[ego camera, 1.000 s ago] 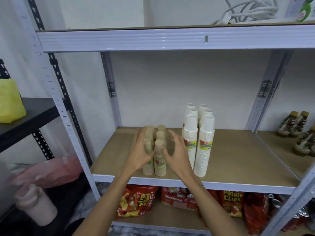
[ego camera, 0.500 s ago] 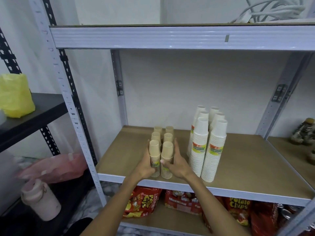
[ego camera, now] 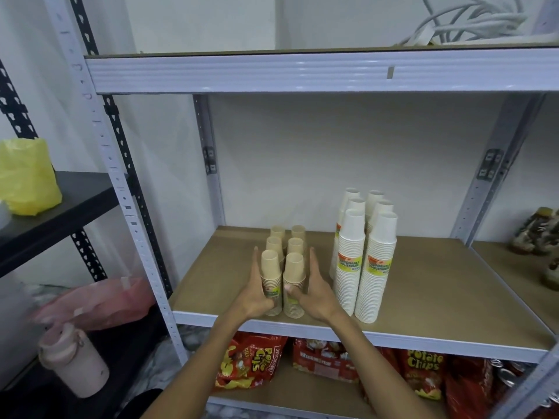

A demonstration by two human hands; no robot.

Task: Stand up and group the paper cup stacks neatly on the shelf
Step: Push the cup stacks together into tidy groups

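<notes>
The big metal shelf (ego camera: 438,300) has a brown board in the middle, and everything here sits on it or near it. On that board, toward the right of the brown cups, stand the tall white cup stacks (ego camera: 364,261). There are six of them, all upright, packed close in two rows that run toward the wall. The two front ones have yellow and green labels.

Under the board, on the lower level, lie red chip bags (ego camera: 254,365) with yellow letters. Off to the left of the shelf, on a black rack, sits a yellow bag (ego camera: 25,176). Lower down on that side there is a pink bottle (ego camera: 74,364). On the top level of the shelf, at the right, white cables (ego camera: 465,22) are piled up. Far to the right of the white cups, some brown bottles (ego camera: 538,231) look blurry.

The brown cup stacks (ego camera: 286,267) are short and stand upright near the front edge of the board, just left of the white ones. They make two rows of three, close together.

The left hand (ego camera: 257,294) presses flat on the left side of the front brown stack. The right hand (ego camera: 314,293) presses on the right side of the other front stack, its thumb lying across the front. Both hands are spread open, squeezing the group between them.
</notes>
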